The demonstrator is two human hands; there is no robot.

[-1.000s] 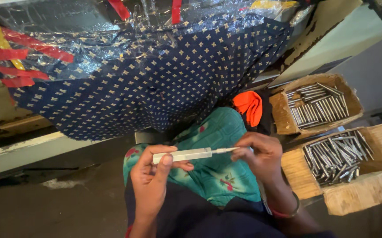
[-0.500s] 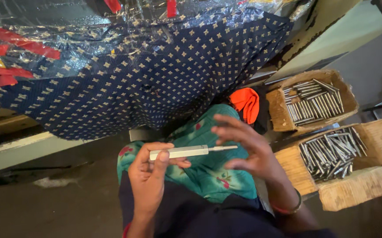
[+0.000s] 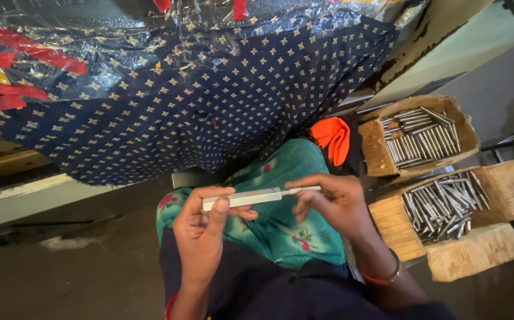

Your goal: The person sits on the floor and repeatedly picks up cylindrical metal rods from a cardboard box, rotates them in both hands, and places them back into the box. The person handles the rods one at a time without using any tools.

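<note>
- A dark blue cloth with small pale crosses (image 3: 209, 101) fills the far side of the scene, draped over something bulky and partly covered by clear plastic sheet (image 3: 91, 41) with red strips at the far left.
- My lap lies near, in teal flowered fabric (image 3: 280, 231), and I judge it makes a soft place to work over, so that a dropped piece would land close.
- Two open cardboard boxes sit to my right. The far box (image 3: 375, 151) and the near box (image 3: 393, 222) are both full of thin metal rods lying loosely side by side, close to my right hand.
- An orange cloth (image 3: 335, 137) is bunched just left of the far box.
- My left hand (image 3: 200, 234) is closed around the left end of a pale flat bar (image 3: 242, 198), thumb on top, which holds it level above my lap.
- My right hand (image 3: 334, 204) meets the bar's right end, where the fingers pinch a thin metal rod (image 3: 304, 189) that sticks out in line with the bar.
- Holding the two end to end likely keeps the rod aligned with the bar.
</note>
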